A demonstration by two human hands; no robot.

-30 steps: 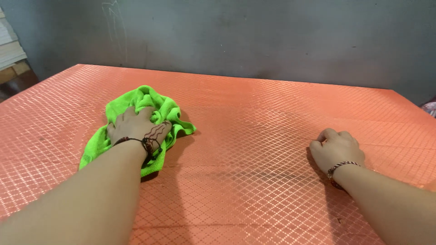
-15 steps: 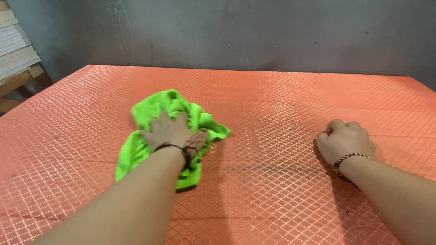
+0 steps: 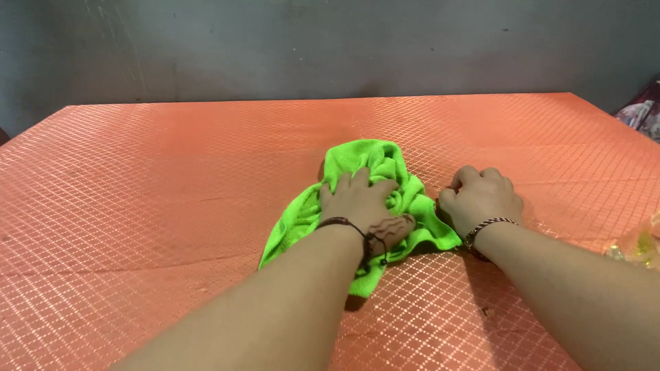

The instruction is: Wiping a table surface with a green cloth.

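A bright green cloth (image 3: 357, 165) lies bunched on an orange table cover (image 3: 172, 178) with a gold diamond pattern. My left hand (image 3: 364, 206) presses flat on the cloth, fingers spread over its folds, a dark cord bracelet at the wrist. Just right of the cloth, my right hand (image 3: 480, 198) rests on the cover as a loose fist, knuckles up, a braided bracelet on its wrist. It touches the cloth's right edge but holds nothing.
A grey wall (image 3: 330, 48) runs behind the table's far edge. A crinkled clear wrapper with yellow (image 3: 639, 246) lies at the right edge. Patterned fabric (image 3: 643, 113) shows at the far right.
My left hand has slid the green cloth to the right across the cover until it meets my right fist. The view has shifted along with it.
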